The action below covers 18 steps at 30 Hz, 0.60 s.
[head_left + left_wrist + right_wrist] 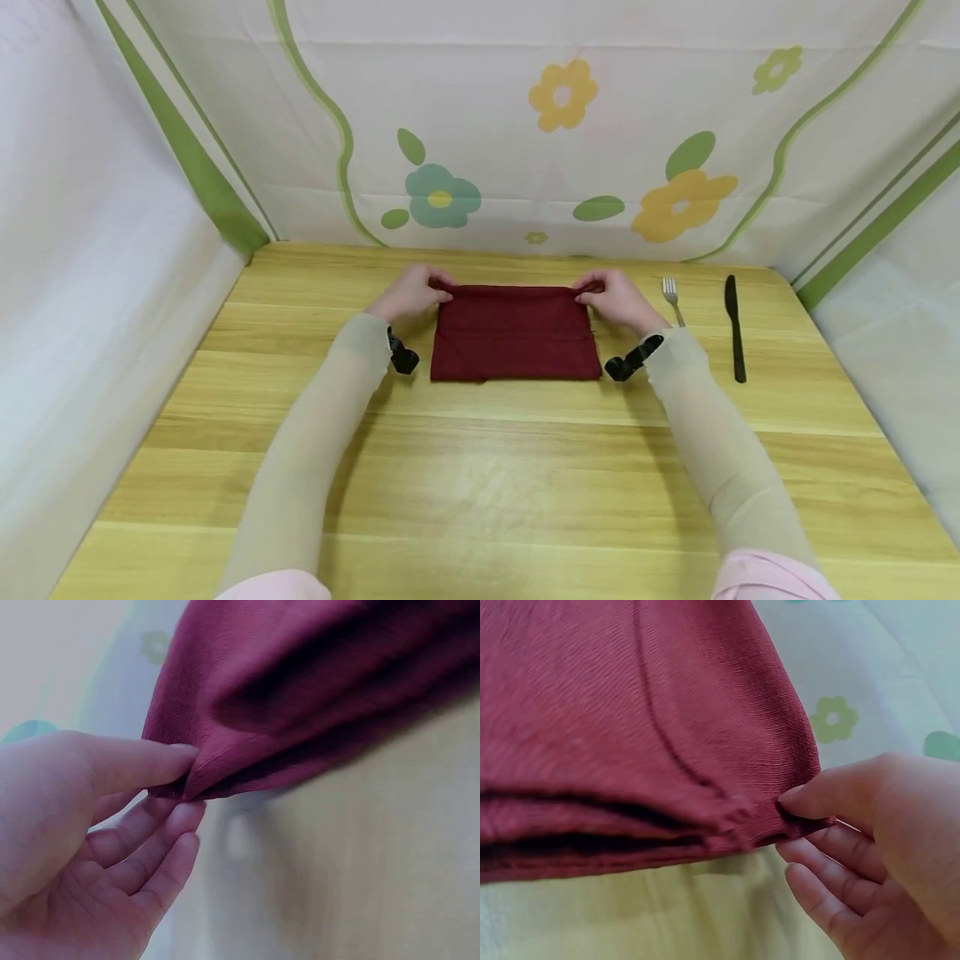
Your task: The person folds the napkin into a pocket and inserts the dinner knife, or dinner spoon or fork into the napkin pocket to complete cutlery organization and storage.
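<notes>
A dark red cloth napkin (516,333), folded into a rectangle in several layers, lies toward the back of the wooden table. My left hand (414,293) pinches its far left corner between thumb and fingers. At the far right corner, my right hand (613,298) pinches the fabric the same way. In the left wrist view the napkin (247,697) bulges in soft folds beside the thumb. Stacked layers and a seam line of the napkin (667,735) show in the right wrist view, with the thumb pressing on top near the edge.
To the right of my right hand lie a silver fork (671,292) and a black knife (735,329). The wooden table (495,492) extends toward me. A white flowered cloth wall (502,125) rises at the back, with white cloth on both sides.
</notes>
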Each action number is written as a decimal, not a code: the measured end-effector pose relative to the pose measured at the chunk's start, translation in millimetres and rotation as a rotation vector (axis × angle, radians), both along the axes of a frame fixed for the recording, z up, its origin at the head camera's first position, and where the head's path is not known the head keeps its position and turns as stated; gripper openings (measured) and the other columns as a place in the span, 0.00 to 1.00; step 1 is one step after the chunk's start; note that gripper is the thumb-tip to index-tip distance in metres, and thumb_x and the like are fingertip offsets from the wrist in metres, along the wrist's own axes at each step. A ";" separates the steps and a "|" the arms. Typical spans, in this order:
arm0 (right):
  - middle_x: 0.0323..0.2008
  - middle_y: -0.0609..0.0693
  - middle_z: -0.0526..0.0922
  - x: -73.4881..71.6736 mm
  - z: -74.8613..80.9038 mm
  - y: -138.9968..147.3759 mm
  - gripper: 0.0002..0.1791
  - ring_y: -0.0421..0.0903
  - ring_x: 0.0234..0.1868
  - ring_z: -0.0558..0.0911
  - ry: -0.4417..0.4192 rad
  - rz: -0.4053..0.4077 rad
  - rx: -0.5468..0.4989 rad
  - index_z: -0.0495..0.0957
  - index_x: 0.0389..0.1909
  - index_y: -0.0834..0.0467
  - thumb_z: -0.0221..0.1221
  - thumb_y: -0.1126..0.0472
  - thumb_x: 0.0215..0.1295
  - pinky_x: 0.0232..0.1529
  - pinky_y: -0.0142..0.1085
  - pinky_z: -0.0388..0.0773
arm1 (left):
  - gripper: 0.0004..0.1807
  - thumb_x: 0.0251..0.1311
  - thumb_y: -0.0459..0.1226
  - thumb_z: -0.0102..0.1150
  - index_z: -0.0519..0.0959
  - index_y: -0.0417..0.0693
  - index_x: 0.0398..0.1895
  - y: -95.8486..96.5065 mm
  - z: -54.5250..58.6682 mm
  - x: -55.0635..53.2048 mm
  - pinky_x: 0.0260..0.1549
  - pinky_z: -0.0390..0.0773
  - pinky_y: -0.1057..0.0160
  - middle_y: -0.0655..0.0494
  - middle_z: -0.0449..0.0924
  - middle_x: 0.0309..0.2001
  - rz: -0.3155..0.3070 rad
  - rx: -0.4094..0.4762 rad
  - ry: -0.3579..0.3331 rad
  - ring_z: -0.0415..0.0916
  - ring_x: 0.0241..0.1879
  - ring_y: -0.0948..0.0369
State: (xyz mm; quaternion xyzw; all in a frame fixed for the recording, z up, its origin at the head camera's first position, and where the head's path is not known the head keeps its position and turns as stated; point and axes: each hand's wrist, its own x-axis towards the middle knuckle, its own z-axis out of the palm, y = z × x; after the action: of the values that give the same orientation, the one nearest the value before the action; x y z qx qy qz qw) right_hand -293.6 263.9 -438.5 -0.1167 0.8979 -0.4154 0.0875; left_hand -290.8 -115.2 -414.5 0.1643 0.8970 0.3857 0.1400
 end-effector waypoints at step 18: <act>0.36 0.51 0.87 38.3 38.9 9.0 0.06 0.49 0.38 0.84 0.107 0.057 -0.020 0.86 0.40 0.57 0.71 0.63 0.63 0.38 0.33 0.79 | 0.22 0.56 0.37 0.77 0.86 0.46 0.55 -2.9 35.4 27.9 0.51 0.77 0.54 0.53 0.84 0.50 -0.091 -0.042 0.109 0.78 0.49 0.54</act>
State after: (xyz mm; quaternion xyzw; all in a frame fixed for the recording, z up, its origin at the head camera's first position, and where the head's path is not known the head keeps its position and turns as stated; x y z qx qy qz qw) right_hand -255.4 272.8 -399.6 -0.1650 0.8935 -0.4148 0.0500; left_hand -263.0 -118.1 -379.1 0.2226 0.9029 0.3503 0.1116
